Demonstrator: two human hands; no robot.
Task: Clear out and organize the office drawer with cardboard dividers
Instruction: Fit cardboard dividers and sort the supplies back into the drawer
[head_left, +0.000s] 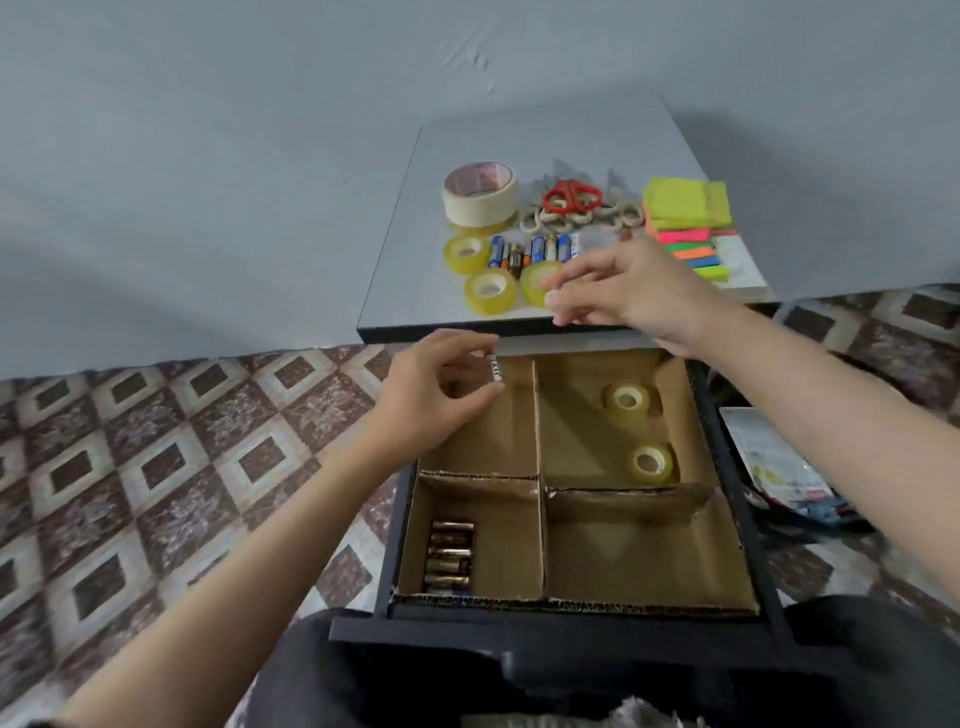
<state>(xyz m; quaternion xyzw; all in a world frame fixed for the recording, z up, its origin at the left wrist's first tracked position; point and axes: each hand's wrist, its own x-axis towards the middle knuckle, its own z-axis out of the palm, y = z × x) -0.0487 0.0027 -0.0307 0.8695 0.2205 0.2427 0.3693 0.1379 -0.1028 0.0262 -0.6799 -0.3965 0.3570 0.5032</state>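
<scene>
The black drawer (561, 631) stands pulled out, lined with cardboard dividers (539, 467) that split it into several compartments. My left hand (436, 389) pinches a white battery (495, 368) above the far-left compartment. Several gold batteries (449, 556) lie in the near-left compartment. Two clear tape rolls (627, 399) (652, 464) sit in the far-right compartment. My right hand (618, 291) hovers with spread fingers over a clear tape roll (537, 283) on the cabinet top, by a row of loose batteries (535, 250); whether it touches anything I cannot tell.
On the grey cabinet top (405, 291) lie a masking tape roll (480, 195), two more clear tape rolls (467, 253) (491, 291), red scissors (571, 196), small rings and neon sticky notes (685, 205). A plastic packet (769, 467) lies on the patterned floor at right.
</scene>
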